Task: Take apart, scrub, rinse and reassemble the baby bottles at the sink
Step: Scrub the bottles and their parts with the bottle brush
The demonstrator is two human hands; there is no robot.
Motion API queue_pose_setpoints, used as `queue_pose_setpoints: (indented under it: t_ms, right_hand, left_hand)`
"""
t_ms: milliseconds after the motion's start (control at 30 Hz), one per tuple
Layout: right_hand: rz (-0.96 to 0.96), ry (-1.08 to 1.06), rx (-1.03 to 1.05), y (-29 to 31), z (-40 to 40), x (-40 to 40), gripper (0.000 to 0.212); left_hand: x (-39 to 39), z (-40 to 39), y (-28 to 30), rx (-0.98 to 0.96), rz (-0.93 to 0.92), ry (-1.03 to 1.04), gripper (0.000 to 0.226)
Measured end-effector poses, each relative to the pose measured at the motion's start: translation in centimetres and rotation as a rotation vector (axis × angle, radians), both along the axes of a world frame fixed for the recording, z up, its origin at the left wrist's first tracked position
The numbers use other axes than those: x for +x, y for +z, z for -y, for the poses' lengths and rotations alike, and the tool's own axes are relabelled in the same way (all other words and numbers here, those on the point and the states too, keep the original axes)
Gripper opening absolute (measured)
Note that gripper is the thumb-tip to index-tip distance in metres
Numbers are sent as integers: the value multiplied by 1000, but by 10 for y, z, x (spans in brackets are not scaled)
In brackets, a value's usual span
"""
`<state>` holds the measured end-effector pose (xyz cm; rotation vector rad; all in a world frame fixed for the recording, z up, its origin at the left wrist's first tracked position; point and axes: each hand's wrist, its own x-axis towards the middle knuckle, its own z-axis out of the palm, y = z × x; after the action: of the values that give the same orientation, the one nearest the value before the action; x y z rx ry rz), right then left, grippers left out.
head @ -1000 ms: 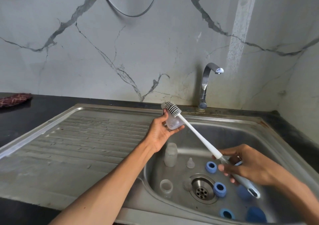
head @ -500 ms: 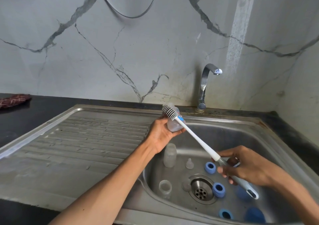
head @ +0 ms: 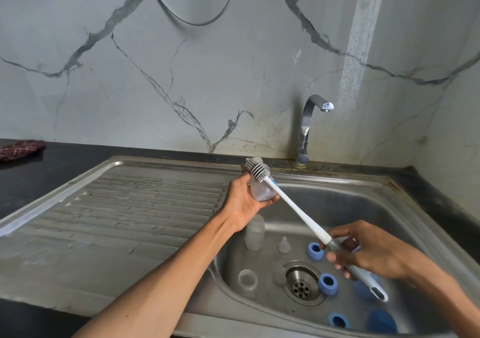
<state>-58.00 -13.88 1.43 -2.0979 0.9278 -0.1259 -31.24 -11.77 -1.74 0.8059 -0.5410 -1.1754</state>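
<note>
1. Marble wall stands behind the steel sink [head: 405, 202].
2. At frame centre, the left hand [head: 242, 200] grips a clear bottle [head: 261, 189].
3. At lower right, the right hand [head: 368, 252] has its fingers curled around the brush [head: 298, 210] handle; the bristles touch the bottle.

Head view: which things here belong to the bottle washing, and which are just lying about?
Job:
left hand holding bottle
right hand holding bottle brush
blue rings, teat, bottles in sink
tap

Lying about:
red cloth
wall cable

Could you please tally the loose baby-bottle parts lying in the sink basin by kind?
Clear bottles: 2
Clear teats: 2
Blue collar rings: 3
Blue caps: 2
Total: 9
</note>
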Motion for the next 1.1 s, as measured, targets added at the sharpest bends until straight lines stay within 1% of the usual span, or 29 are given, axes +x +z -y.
queue_pose_setpoints:
  t_ms: [67,133,233,333,467,533,633,767,867,933,1000,1100]
  right_hand:
    - [-23,19,68,2,-1,-4,7]
    - [-87,47,93,2,0,-6,8]
    - [-99,50,72,0,1,-5,7]
    - [-95,56,-18,0,0,-2,2]
    - [-120,46,-82,-4,3,-1,2]
    - [-137,41,-64,-4,4,-3,4]
    - [-162,23,-29,-3,4,-6,7]
    - [-112,-12,-95,-4,3,0,3]
    - [-74,-35,-122,-4,2,1,6]
    - [-107,-27,-91,-2,3,-3,7]
    - [-187,-3,-43,-1,5,-9,9]
    - [-253,11,-30,0,7,-14,10]
  left_hand:
    - [10,-1,0,-20,0,43,44]
    - [18,-3,0,-39,-2,70,49]
    - [12,-3,-1,-18,19,53,44]
    - [-1,-2,-5,-7,26,-1,27]
    - [-1,-3,-1,-42,22,-9,28]
    - [10,-3,-2,-55,-15,44,31]
    - [23,-4,-4,-60,-28,100,44]
    - [4,-3,-4,-28,-2,58,44]
    - [-8,-1,0,-17,26,23,50]
    - [-5,-2,2,-24,46,21,46]
    - [2,-5,3,-43,42,28,34]
    - [9,-8,3,-61,14,30,29]
